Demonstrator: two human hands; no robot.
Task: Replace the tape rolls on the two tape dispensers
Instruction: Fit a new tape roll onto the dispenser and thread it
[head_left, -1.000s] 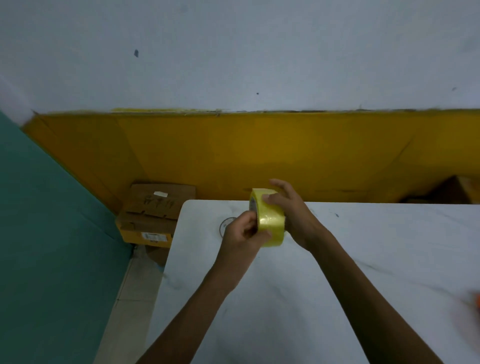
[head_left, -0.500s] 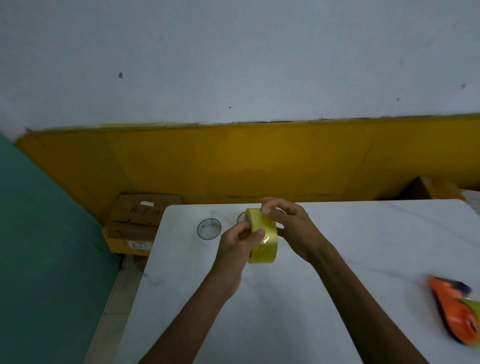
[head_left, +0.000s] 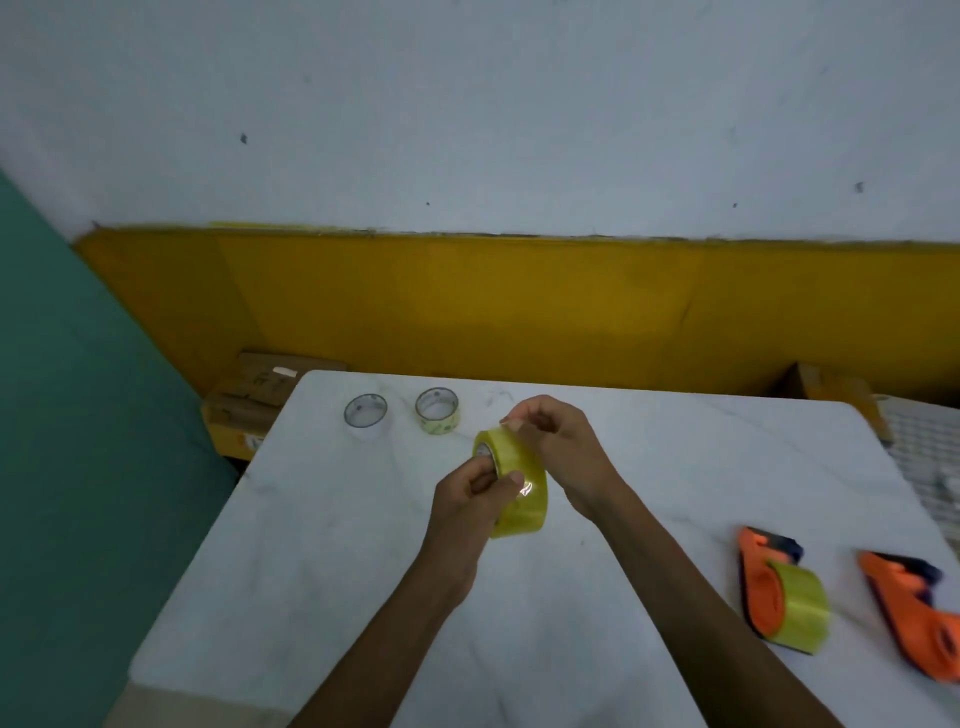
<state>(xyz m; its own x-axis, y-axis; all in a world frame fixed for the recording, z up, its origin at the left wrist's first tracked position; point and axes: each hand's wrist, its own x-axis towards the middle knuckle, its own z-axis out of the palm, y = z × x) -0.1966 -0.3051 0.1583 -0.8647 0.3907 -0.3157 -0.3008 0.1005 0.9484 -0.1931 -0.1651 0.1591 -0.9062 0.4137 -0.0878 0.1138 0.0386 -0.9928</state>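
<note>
Nearest on the right of the surface, two orange dispensers; one is loaded, the outer looks empty. Mid-surface, left hand grips the new yellow roll, raised; right hand fingers pinch its top, probably picking the tape end. Lift the end squarely, avoid splitting. Open room between hands and dispensers. Far left, two spent cores near the edge.
</note>
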